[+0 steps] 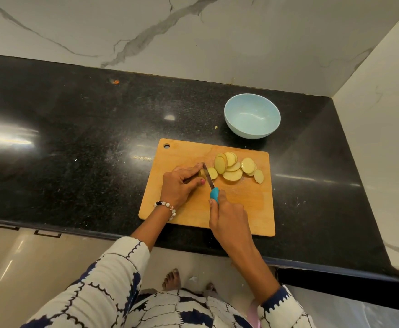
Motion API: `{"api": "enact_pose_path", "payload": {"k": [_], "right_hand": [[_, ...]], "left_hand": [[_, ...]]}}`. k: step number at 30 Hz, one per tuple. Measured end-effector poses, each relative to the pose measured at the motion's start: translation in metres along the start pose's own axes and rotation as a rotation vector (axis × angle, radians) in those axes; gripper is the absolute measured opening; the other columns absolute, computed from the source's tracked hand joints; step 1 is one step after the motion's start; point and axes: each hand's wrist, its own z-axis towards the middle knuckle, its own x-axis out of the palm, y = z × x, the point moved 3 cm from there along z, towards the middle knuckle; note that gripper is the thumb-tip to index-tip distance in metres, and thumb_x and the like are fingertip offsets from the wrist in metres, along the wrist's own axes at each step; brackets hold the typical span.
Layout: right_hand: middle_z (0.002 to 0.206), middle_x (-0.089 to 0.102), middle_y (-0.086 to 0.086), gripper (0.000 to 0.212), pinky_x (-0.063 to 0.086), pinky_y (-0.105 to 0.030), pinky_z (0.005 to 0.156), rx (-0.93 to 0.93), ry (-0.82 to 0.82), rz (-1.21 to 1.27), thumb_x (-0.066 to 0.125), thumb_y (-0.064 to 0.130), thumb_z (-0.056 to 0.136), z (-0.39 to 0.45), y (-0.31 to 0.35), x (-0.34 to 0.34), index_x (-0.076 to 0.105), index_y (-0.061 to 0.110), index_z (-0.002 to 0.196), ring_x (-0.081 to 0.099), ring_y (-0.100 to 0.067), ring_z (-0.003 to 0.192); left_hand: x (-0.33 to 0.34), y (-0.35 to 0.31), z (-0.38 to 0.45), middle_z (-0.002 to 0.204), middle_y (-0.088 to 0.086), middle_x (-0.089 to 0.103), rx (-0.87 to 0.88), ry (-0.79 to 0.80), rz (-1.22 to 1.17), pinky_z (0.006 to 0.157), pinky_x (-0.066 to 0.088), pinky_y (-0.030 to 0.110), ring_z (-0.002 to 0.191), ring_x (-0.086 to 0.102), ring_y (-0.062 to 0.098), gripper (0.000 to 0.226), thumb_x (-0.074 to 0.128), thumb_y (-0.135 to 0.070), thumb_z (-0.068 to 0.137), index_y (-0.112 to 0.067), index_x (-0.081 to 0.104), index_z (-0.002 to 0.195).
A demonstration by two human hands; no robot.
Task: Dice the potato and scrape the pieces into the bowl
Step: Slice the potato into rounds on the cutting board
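A wooden cutting board (184, 152) lies on the black counter. My left hand (180, 184) grips the small remaining end of the potato (202, 173), mostly hidden under my fingers. My right hand (228, 218) holds a knife (208, 177) by its blue handle, the blade standing on the board right against that potato end. Several round potato slices (235, 167) lie fanned out to the right of the blade. A light blue bowl (252, 116) stands empty on the counter just beyond the board's far right corner.
The black granite counter (87, 129) stretches far to the left. A marble wall (217, 36) runs behind it and another closes the right side. A tiny potato scrap (216, 127) lies left of the bowl. Drawer handles (47, 233) show below the counter edge.
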Motion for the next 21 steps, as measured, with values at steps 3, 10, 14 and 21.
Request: {"api": "enact_pose_path", "payload": {"k": [3,10,14,21], "right_hand": [[0.074,0.060,-0.005,0.050,0.043,-0.027,0.054,0.003,0.007,-0.022,0.028,0.035,0.102,-0.0008,0.0001,-0.0006,0.027,0.012,0.146,0.057,-0.015,0.064],[0.074,0.059,-0.004,0.050,0.043,-0.028,0.056,0.003,-0.006,-0.030,0.028,0.034,0.102,-0.0038,0.0002,-0.0045,0.027,0.012,0.146,0.057,-0.016,0.065],[0.073,0.056,-0.001,0.050,0.038,-0.025,0.055,0.000,-0.017,-0.040,0.027,0.035,0.102,-0.0063,0.0023,-0.0038,0.026,0.013,0.146,0.056,-0.014,0.065],[0.079,0.060,-0.005,0.050,0.045,-0.029,0.058,0.019,0.019,-0.106,0.025,0.035,0.102,-0.0008,0.0042,0.0013,0.022,0.011,0.146,0.058,-0.017,0.069]], "left_hand": [[0.0004,-0.0003,0.0000,0.109,0.000,0.069,-0.002,-0.002,0.004,0.081,0.043,0.007,0.095,0.058,0.002,0.042,0.075,-0.022,0.075,-0.016,0.064,0.116],[0.0008,0.0009,0.0003,0.108,0.000,0.069,-0.008,-0.009,0.003,0.081,0.043,0.005,0.097,0.058,0.003,0.041,0.075,-0.022,0.076,-0.015,0.065,0.114],[0.0009,0.0005,0.0007,0.106,0.000,0.070,-0.015,-0.017,-0.010,0.081,0.045,0.008,0.096,0.059,0.005,0.040,0.075,-0.022,0.075,-0.014,0.066,0.113],[0.0014,0.0010,0.0008,0.108,0.000,0.069,-0.019,-0.021,-0.021,0.082,0.045,0.009,0.098,0.060,0.006,0.040,0.075,-0.022,0.075,-0.015,0.066,0.113]]}}
